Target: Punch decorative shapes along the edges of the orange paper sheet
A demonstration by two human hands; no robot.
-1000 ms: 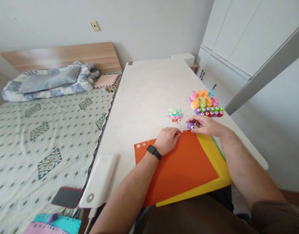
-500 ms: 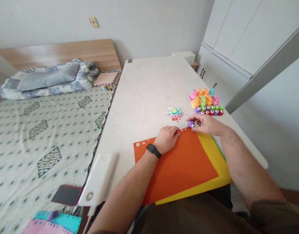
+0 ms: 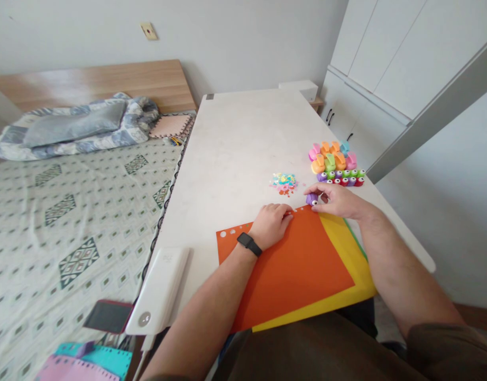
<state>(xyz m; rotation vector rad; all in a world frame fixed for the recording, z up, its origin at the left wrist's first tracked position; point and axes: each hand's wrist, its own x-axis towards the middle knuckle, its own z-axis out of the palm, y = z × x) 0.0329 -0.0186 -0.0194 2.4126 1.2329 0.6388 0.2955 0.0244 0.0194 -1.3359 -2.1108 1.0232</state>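
Observation:
An orange sheet of paper (image 3: 294,270) lies at the table's near edge, with a row of small punched holes along its far edge. My left hand (image 3: 270,225), a black watch on its wrist, holds this sheet down near the middle of the far edge, fingers bent and close together. Between the thumb and fingers of my right hand (image 3: 338,200) is a small purple paper punch (image 3: 312,199) with an eye on it, set at the sheet's far edge, right of my left hand. Yellow paper (image 3: 346,254) and a strip of green paper (image 3: 357,239) show underneath.
Colourful paper bits (image 3: 283,182) are heaped beyond the sheet. Several larger punches (image 3: 332,156) and small eyed punches (image 3: 346,177) stand in rows at the right. A white power bank (image 3: 164,286) lies at the left table edge, beside a bed (image 3: 104,211) with a phone (image 3: 108,316).
The view has shifted very slightly. Both hands, the purple punch and the orange sheet keep almost the same places relative to each other.

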